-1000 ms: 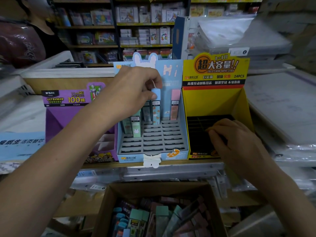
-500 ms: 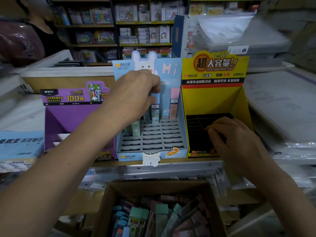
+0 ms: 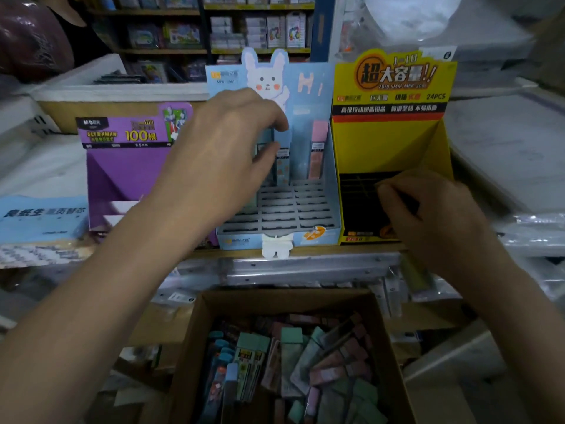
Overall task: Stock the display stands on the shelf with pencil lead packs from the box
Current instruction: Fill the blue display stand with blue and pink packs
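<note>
Nearer than the left grip (image 3: 220, 154), rows of empty slots in the blue stand (image 3: 334, 191) are lying open. Just right of the blue pack (image 3: 282, 160) it is pinching, a pink pack (image 3: 319, 148) is standing. Behind it, the rabbit backboard (image 3: 266, 75) is blocking. Beneath the right grip (image 3: 428, 215), the yellow stand (image 3: 440, 154) is gaping between its side walls.

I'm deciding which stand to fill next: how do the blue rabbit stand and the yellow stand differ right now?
The blue rabbit stand has a pale slotted insert with packs upright in its back row; the yellow stand has a black grid with no pack showing. The left hand pinches a blue pack in the blue rabbit stand; the right hand rests on the yellow stand. Both sit side by side on the shelf.
</note>
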`<state>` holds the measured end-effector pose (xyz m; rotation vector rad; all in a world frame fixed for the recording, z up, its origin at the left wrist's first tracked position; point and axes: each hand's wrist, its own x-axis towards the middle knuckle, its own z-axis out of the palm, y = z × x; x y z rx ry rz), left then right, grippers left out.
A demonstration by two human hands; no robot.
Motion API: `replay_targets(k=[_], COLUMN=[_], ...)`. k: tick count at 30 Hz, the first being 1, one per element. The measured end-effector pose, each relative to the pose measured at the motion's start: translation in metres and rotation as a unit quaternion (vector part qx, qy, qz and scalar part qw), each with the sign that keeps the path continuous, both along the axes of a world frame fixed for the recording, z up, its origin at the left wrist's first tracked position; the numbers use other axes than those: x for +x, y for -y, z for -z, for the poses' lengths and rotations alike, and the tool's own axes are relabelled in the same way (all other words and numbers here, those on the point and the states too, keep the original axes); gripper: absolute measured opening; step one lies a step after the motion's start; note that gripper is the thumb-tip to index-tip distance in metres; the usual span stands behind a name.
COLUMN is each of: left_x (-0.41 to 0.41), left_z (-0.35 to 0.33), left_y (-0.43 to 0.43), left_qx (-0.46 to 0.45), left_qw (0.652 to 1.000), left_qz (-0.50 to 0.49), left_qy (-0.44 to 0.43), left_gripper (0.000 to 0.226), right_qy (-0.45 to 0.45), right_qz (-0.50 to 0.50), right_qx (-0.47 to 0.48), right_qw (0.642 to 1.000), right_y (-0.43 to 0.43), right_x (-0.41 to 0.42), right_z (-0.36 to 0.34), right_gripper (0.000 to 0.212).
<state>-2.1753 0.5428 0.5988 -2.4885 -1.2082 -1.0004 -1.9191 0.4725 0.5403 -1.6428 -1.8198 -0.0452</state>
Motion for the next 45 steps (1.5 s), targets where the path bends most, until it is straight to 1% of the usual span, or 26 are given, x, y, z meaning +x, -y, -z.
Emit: replay_targets(k=[3,5,7,9,12,14,16,18,20,21,23,24,25,27,29,31,33,35,37,40,43,45], left_x=[-0.012,-0.02,-0.027,-0.031,-0.032,-0.032,-0.031,-0.027,-0.02,-0.015,-0.005,0.002,0.009,0.026,0.042,0.056,0.066,0.072,0.075,0.074,0.074,0.076], left_z=[0.014,0.03,0.051,0.074,0.116,0.147,0.179,0.209,0.235,0.247,0.268,0.275,0.28,0.289,0.297,0.304,0.311,0.318,0.325,0.328,0.331,0.332], left_y=[0.03,0.048,0.063,0.077,0.095,0.104,0.11,0.113,0.115,0.115,0.113,0.112,0.109,0.102,0.093,0.084,0.077,0.072,0.071,0.073,0.079,0.08], left_qx=[0.001,-0.027,-0.067,-0.123,-0.248,-0.335,-0.402,-0.444,-0.48,-0.5,-0.536,-0.546,-0.552,-0.556,-0.565,-0.578,-0.595,-0.603,-0.606,-0.609,-0.589,-0.575], left_qw=[0.997,0.994,0.989,0.979,0.948,0.923,0.901,0.884,0.863,0.851,0.831,0.825,0.821,0.817,0.813,0.805,0.794,0.789,0.785,0.778,0.794,0.807], left_qz=[0.042,0.059,0.072,0.084,0.086,0.06,0.04,0.03,0.031,0.033,0.04,0.051,0.065,0.091,0.096,0.095,0.095,0.095,0.099,0.104,0.089,0.066], left_qy=[0.063,0.093,0.113,0.139,0.182,0.181,0.158,0.146,0.155,0.155,0.141,0.134,0.13,0.124,0.106,0.091,0.078,0.071,0.084,0.114,0.12,0.117], left_gripper=[0.014,0.013,0.012,0.014,0.021,0.026,0.028,0.027,0.027,0.029,0.038,0.043,0.048,0.055,0.063,0.067,0.069,0.064,0.054,0.048,0.048,0.052], right_qy=[-0.026,-0.05,-0.076,-0.093,-0.112,-0.125,-0.145,-0.165,-0.16,-0.153,-0.152,-0.173,-0.214,-0.327,-0.421,-0.478,-0.508,-0.535,-0.551,-0.574,-0.576,-0.567], right_qz=[-0.027,-0.04,-0.053,-0.06,-0.052,-0.035,-0.009,0.023,0.064,0.089,0.148,0.17,0.182,0.188,0.189,0.197,0.206,0.214,0.216,0.202,0.208,0.218], right_qx=[0.091,0.097,0.069,0.033,-0.057,-0.119,-0.187,-0.243,-0.298,-0.327,-0.383,-0.408,-0.424,-0.42,-0.387,-0.364,-0.355,-0.345,-0.334,-0.307,-0.287,-0.283], right_qw=[0.995,0.993,0.993,0.993,0.991,0.984,0.972,0.956,0.939,0.928,0.899,0.88,0.861,0.825,0.798,0.775,0.757,0.741,0.734,0.732,0.737,0.742], right_y=[0.026,0.045,0.061,0.073,0.084,0.088,0.093,0.097,0.099,0.1,0.101,0.102,0.103,0.106,0.107,0.107,0.105,0.103,0.101,0.097,0.094,0.093], right_x=[-0.015,-0.023,-0.033,-0.042,-0.051,-0.054,-0.056,-0.055,-0.052,-0.05,-0.046,-0.044,-0.043,-0.045,-0.049,-0.053,-0.056,-0.057,-0.058,-0.058,-0.058,-0.058], right_z=[0.0,0.007,0.021,0.042,0.083,0.115,0.146,0.174,0.199,0.21,0.227,0.235,0.241,0.247,0.249,0.251,0.251,0.254,0.255,0.259,0.264,0.266], right_gripper=[0.016,0.018,0.017,0.014,0.01,0.011,0.014,0.015,0.022,0.018,0.002,0.005,0.007,0.005,0.01,0.017,0.017,0.013,0.021,0.029,0.032,0.032])
